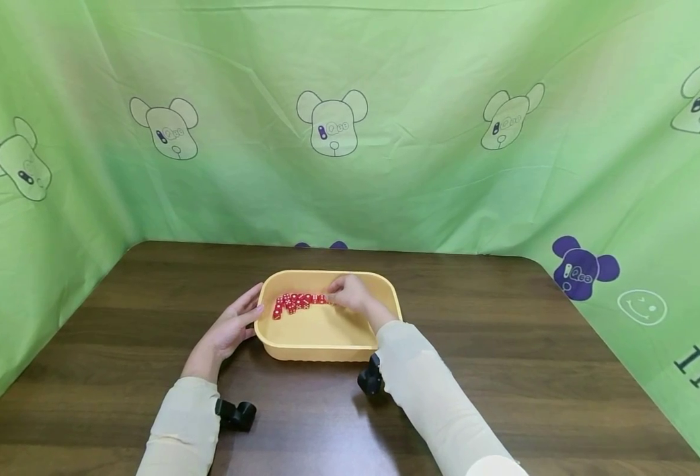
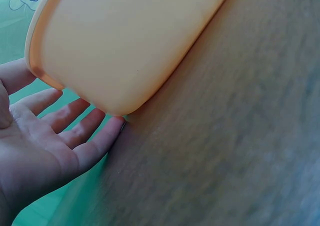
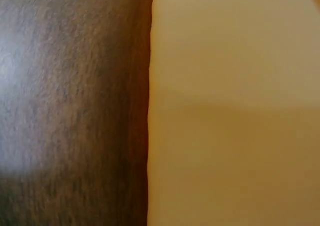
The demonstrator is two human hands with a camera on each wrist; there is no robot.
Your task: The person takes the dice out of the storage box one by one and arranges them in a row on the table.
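Note:
A yellow plastic tub [image 1: 320,347] stands on the table, its plain outer wall [image 2: 125,51] filling much of the left wrist view. Several red dice [image 1: 293,303] with white dots lie inside it, in an uneven row along the far side. My left hand [image 1: 231,330] holds the tub's left end, thumb at the rim and the other fingertips against the outside wall. Reaching over the near rim, my right hand [image 1: 352,294] has its bent fingers at the row's right end and pinches a die there, mostly hidden by the fingers. The right wrist view shows only the tub wall and tabletop.
The dark wood table [image 1: 504,370] extends around the tub. Green cloth [image 1: 421,185] with bear drawings hangs behind it and at both sides. A black wrist camera [image 1: 236,415] sits on the left sleeve, another black camera [image 1: 370,377] on the right, close to the tub's near wall.

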